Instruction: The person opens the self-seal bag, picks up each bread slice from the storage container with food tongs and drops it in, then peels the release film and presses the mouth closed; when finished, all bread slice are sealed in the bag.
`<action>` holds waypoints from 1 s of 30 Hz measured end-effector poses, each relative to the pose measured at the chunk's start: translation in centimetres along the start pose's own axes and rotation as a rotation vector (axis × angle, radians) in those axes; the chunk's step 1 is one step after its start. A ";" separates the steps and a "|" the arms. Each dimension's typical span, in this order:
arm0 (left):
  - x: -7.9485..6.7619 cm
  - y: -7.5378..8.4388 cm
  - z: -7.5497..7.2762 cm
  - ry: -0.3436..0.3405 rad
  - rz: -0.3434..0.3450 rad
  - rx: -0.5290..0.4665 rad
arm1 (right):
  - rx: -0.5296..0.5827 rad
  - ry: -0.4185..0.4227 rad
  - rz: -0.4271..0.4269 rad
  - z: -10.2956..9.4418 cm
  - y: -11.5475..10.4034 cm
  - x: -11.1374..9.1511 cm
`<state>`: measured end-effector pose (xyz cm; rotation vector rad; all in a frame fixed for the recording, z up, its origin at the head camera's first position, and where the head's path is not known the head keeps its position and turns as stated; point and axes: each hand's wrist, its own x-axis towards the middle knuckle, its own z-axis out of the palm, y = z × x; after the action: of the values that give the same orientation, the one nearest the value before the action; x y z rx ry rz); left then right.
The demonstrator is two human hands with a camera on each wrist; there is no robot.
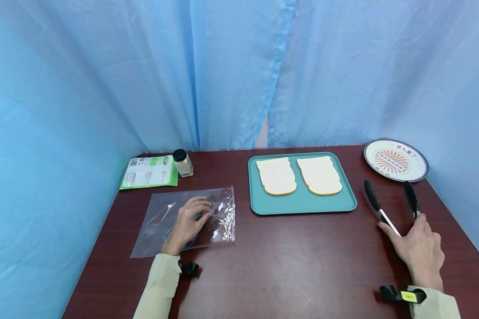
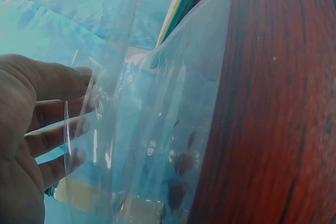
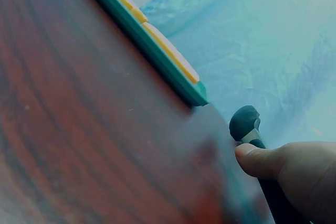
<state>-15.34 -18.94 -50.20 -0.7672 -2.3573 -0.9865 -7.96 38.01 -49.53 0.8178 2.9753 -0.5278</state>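
On the left side of the table lies a clear plastic bag [image 1: 223,221], creased and shiny near its right edge. My left hand [image 1: 189,221] is over it, thumb and fingers curved, and pinches the film; the left wrist view shows the bag [image 2: 163,114] raised in folds around the fingertips [image 2: 79,127]. My right hand [image 1: 421,250] grips black-tipped metal tongs [image 1: 390,221] at the right, their arms spread apart and pointing to the back. In the right wrist view the thumb [image 3: 262,161] presses along one tong arm [image 3: 275,198].
A teal tray [image 1: 271,207] holds two bread slices [image 1: 277,176] side by side at the back centre. Behind the tongs lies a patterned white plate [image 1: 395,160]. A black-capped jar [image 1: 183,164] and a green-and-white packet [image 1: 147,172] are at back left. Blue curtains [image 1: 231,75] surround the table.
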 end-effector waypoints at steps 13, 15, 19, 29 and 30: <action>0.0 0.1 0.0 0.001 -0.002 0.005 | 0.064 0.012 -0.024 -1.0 -0.4 -0.1; 0.0 0.2 0.0 0.001 -0.002 0.005 | 0.079 0.022 -0.028 -1.0 -0.6 -0.2; 0.0 0.2 0.0 0.001 -0.002 0.004 | 0.106 0.033 -0.033 -1.0 -1.2 -0.6; 0.0 0.2 0.1 -0.004 -0.008 0.013 | 0.119 0.076 -0.122 -1.5 -3.4 -1.7; 0.0 0.2 0.2 -0.004 -0.008 0.013 | 0.113 0.076 -0.133 -1.6 -3.7 -1.8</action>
<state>-15.24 -18.68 -50.16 -0.7564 -2.3701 -0.9723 -8.16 34.67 -46.69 0.6632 3.1108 -0.6907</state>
